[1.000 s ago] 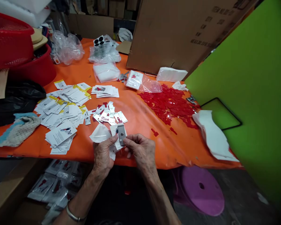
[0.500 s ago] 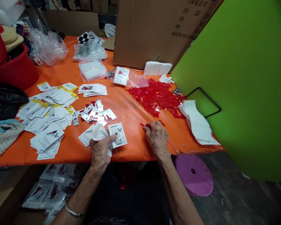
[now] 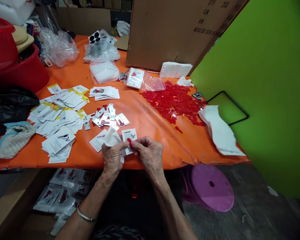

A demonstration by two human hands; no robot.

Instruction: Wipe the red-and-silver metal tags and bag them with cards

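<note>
My left hand (image 3: 113, 157) is closed around a white printed card (image 3: 133, 133) with a flat grey metal piece on its face, and white paper sheets (image 3: 112, 137) stick up from the same grip. The thumb presses on the card's front. My right hand (image 3: 151, 151) pinches a small red plastic piece (image 3: 129, 142) and holds it against the metal piece. Fingertips of both hands nearly meet there. Just beyond lies a small heap of metal pieces with red parts (image 3: 106, 117). A wide pile of red plastic pieces (image 3: 173, 101) spreads to the right.
Loose printed cards (image 3: 62, 116) cover the left of the orange tabletop (image 3: 130, 106). Red baskets (image 3: 20, 73) stand at the far left, a big carton (image 3: 170, 36) at the back. White sheets (image 3: 217, 133) lie by the green panel (image 3: 270, 100). Below are a purple stool (image 3: 212, 193) and packed bags (image 3: 57, 193).
My right hand has moved left from beside the red pile to the card, bringing a red piece onto it. My left hand still holds the card and paper. The view has shifted slightly.
</note>
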